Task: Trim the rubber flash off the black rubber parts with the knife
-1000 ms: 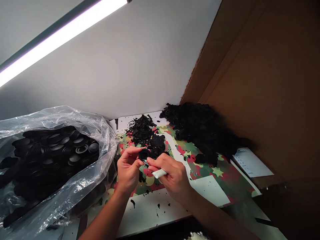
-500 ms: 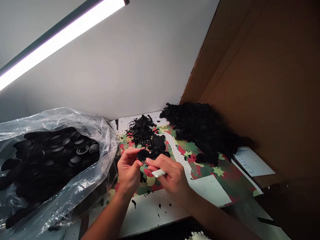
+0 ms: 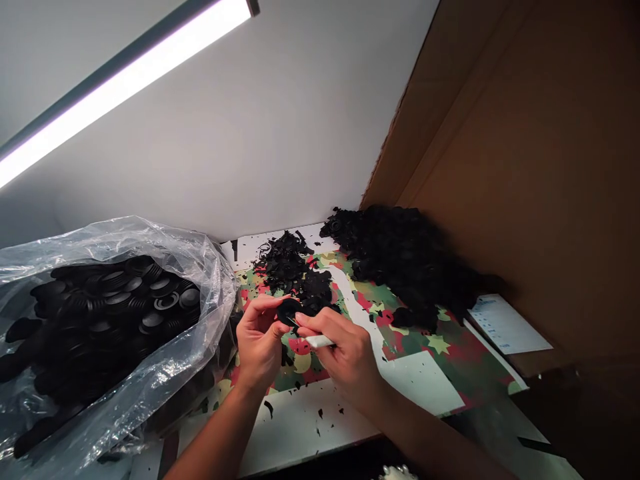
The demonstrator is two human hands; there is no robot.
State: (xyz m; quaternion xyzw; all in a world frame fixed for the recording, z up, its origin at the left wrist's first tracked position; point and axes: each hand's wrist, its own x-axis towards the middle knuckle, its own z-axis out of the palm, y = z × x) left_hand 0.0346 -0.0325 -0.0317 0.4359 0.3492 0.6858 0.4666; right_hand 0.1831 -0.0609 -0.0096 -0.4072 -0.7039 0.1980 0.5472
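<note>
A clear crinkled plastic bag at 9 o'clock contains ribbed round black rubber caps. The left hand pinches one small round black rubber cap at centre. The right hand is clenched around a white-handled trimming tool, whose tip touches the cap. Black trimmings lie at 12 o'clock.

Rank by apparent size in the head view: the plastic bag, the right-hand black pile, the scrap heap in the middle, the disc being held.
1. Plastic bag, though it is nearest the camera.
2. Right pile.
3. Scrap heap.
4. Disc, held in the left hand.
</note>
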